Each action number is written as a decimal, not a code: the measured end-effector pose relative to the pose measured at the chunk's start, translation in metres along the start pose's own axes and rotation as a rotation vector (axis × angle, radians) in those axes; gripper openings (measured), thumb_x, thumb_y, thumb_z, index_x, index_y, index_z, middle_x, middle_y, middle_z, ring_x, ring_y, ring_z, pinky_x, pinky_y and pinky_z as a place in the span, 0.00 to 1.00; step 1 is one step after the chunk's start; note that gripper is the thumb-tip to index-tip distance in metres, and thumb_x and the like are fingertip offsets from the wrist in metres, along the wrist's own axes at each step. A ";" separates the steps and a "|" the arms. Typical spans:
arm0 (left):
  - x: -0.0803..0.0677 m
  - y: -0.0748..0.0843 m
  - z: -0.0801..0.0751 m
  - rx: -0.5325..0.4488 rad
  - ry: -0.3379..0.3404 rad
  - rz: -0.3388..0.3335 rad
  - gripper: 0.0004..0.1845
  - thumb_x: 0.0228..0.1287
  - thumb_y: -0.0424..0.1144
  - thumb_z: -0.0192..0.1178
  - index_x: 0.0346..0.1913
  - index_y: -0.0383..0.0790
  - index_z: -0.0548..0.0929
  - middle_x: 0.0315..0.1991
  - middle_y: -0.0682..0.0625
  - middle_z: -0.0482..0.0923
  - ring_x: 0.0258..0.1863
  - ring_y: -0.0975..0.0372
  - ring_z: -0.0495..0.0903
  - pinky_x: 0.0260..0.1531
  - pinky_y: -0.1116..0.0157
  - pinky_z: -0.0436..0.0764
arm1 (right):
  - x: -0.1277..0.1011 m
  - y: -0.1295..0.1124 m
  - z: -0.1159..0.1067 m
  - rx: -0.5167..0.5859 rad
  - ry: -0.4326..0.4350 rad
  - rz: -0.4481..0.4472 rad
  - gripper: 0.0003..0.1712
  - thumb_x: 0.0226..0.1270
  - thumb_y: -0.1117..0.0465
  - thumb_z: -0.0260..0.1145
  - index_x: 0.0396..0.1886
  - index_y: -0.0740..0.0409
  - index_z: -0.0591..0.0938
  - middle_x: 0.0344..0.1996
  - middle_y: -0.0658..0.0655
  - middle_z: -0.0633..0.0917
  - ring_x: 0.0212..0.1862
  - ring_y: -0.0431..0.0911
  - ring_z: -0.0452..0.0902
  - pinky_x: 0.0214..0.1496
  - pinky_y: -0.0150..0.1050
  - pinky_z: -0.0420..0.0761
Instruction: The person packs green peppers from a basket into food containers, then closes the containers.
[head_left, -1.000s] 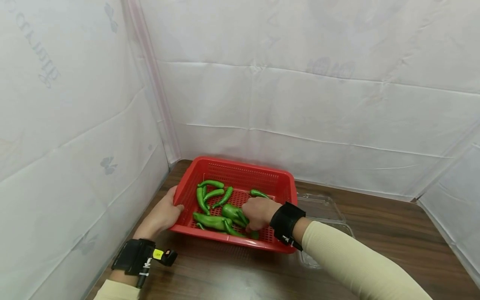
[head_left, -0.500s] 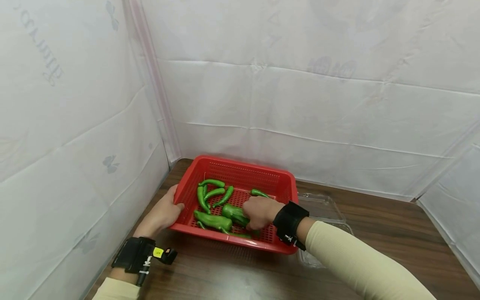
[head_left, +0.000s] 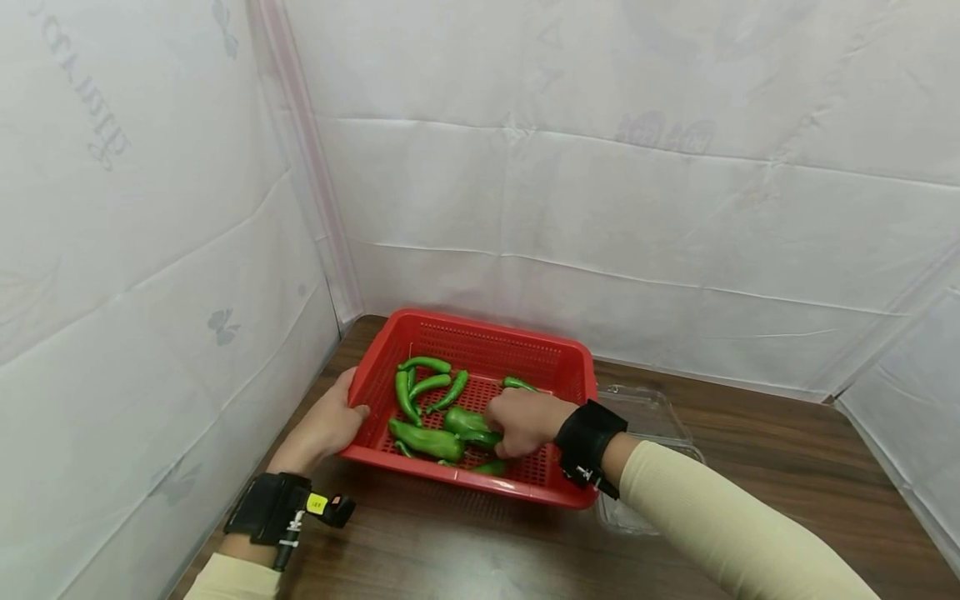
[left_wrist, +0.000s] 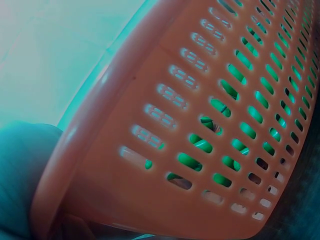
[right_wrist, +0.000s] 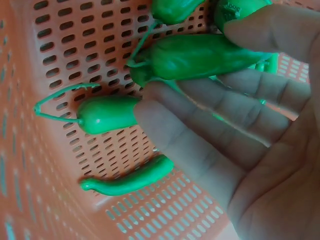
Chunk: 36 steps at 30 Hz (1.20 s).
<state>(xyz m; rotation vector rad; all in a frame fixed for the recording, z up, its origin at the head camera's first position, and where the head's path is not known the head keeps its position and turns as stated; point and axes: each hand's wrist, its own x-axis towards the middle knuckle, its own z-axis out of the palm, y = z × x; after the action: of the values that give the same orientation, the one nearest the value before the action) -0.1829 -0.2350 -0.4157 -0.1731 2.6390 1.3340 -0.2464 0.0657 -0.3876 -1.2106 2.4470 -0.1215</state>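
Note:
A red plastic basket (head_left: 480, 323) with slotted walls holds several green peppers, some slim and curved, others thick. My left hand (head_left: 324, 425) grips its left rim, thumb inside; in the left wrist view the slotted wall (left_wrist: 150, 180) fills most of the picture. Inside the basket, my right hand (head_left: 525, 422) holds a thick green pepper (right_wrist: 192, 56) between thumb and fingers. The index fingertip is beside another pepper (right_wrist: 107, 115) with a long bent stem. A curved slim pepper (right_wrist: 132, 177) lies nearby on the basket floor.
Clear plastic containers (head_left: 648, 414) stand right of the basket, partly behind my right forearm. The brown wooden table (head_left: 780, 475) extends to the right. White sheeting (head_left: 637, 208) rises behind and on both sides.
My right hand has shifted slightly among the peppers on the right. A slim pepper near the front wall has moved right. The left hand keeps its grip on the rim.

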 end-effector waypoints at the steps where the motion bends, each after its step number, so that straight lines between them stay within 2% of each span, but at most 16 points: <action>1: 0.000 0.000 0.000 0.002 0.000 0.001 0.36 0.76 0.30 0.47 0.82 0.33 0.47 0.68 0.29 0.71 0.59 0.43 0.78 0.53 0.48 0.79 | -0.001 0.001 0.000 0.026 -0.001 -0.005 0.17 0.63 0.62 0.72 0.22 0.47 0.73 0.17 0.43 0.61 0.23 0.38 0.54 0.29 0.32 0.59; 4: 0.000 0.000 0.000 0.004 -0.002 0.003 0.36 0.76 0.30 0.47 0.82 0.33 0.47 0.68 0.29 0.71 0.59 0.43 0.78 0.54 0.48 0.79 | -0.002 0.003 -0.001 0.105 -0.015 -0.032 0.05 0.64 0.64 0.71 0.34 0.50 0.83 0.19 0.43 0.70 0.24 0.37 0.61 0.30 0.31 0.64; 7: 0.001 0.000 0.000 0.005 -0.003 -0.003 0.37 0.77 0.31 0.47 0.83 0.34 0.47 0.68 0.29 0.70 0.59 0.43 0.78 0.54 0.48 0.79 | -0.003 0.005 -0.002 0.181 -0.043 -0.051 0.08 0.65 0.63 0.71 0.44 0.51 0.87 0.23 0.44 0.79 0.26 0.36 0.68 0.32 0.30 0.70; 11: 0.001 0.000 -0.002 0.010 -0.003 -0.012 0.37 0.77 0.32 0.47 0.83 0.35 0.46 0.68 0.30 0.71 0.59 0.44 0.78 0.54 0.48 0.78 | -0.003 0.008 -0.001 0.294 -0.101 -0.075 0.07 0.69 0.63 0.69 0.44 0.51 0.85 0.26 0.46 0.80 0.28 0.36 0.70 0.35 0.31 0.71; 18: 0.001 -0.001 -0.002 0.015 0.003 0.001 0.37 0.77 0.31 0.48 0.83 0.34 0.46 0.68 0.29 0.70 0.60 0.43 0.78 0.56 0.46 0.78 | -0.007 0.014 0.001 0.465 -0.162 -0.139 0.07 0.71 0.63 0.68 0.47 0.54 0.83 0.30 0.47 0.76 0.31 0.37 0.67 0.38 0.32 0.71; 22: 0.001 -0.001 -0.001 0.011 0.003 0.014 0.37 0.77 0.31 0.47 0.83 0.33 0.45 0.69 0.29 0.70 0.61 0.42 0.78 0.58 0.44 0.77 | -0.010 0.015 0.000 0.544 -0.192 -0.132 0.11 0.73 0.65 0.66 0.52 0.56 0.85 0.40 0.51 0.85 0.36 0.36 0.76 0.45 0.32 0.78; 26: 0.001 -0.001 -0.001 0.008 0.000 0.003 0.37 0.77 0.31 0.47 0.83 0.34 0.46 0.69 0.29 0.69 0.61 0.42 0.77 0.58 0.44 0.77 | -0.013 0.013 -0.002 0.587 -0.223 -0.113 0.15 0.74 0.66 0.64 0.57 0.56 0.86 0.50 0.57 0.89 0.42 0.37 0.83 0.50 0.33 0.82; 30: 0.001 -0.001 -0.001 0.008 0.000 -0.005 0.37 0.77 0.31 0.47 0.83 0.34 0.46 0.70 0.29 0.69 0.62 0.41 0.76 0.58 0.43 0.77 | -0.012 0.010 -0.004 0.589 -0.242 -0.107 0.17 0.74 0.63 0.65 0.59 0.58 0.84 0.48 0.57 0.89 0.40 0.37 0.82 0.48 0.33 0.81; 36: 0.000 0.000 -0.001 0.017 -0.002 0.000 0.37 0.77 0.31 0.47 0.83 0.33 0.45 0.70 0.29 0.69 0.62 0.42 0.77 0.58 0.44 0.77 | -0.011 0.007 -0.002 0.578 -0.257 -0.077 0.22 0.74 0.59 0.67 0.64 0.60 0.82 0.44 0.52 0.89 0.41 0.36 0.81 0.48 0.32 0.80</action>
<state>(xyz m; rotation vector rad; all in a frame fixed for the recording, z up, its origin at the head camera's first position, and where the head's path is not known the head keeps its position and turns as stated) -0.1832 -0.2355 -0.4152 -0.1688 2.6475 1.3108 -0.2463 0.0786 -0.3839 -0.9823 1.9458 -0.6085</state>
